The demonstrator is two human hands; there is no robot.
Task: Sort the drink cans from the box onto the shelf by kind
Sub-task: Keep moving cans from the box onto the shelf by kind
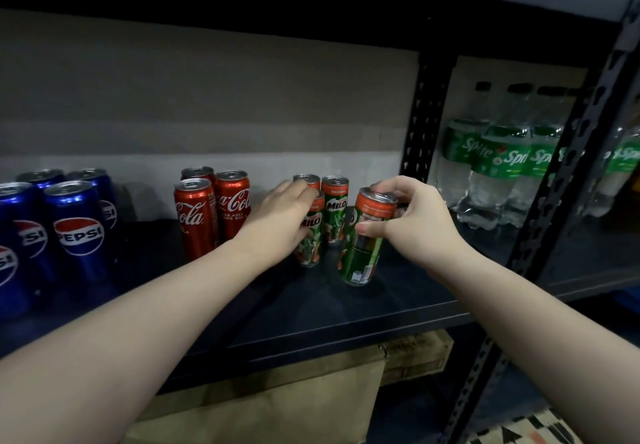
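Shelf [346, 308] holds Pepsi [78, 229], Coca-Cola [195, 218], Milo cans [334, 208].

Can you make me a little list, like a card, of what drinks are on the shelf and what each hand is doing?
blue cans: Pepsi cans, left end
red cans: Coca-Cola cans, middle
green cans: Milo cans, standing group
left hand: grip on a standing Milo can
right hand: holds tilted Milo can
next bay: Sprite bottles

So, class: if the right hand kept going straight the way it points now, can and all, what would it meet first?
Probably the standing Milo cans: the right hand points left and inward, and the Milo can it grips would likely touch them first, though depth is unclear.
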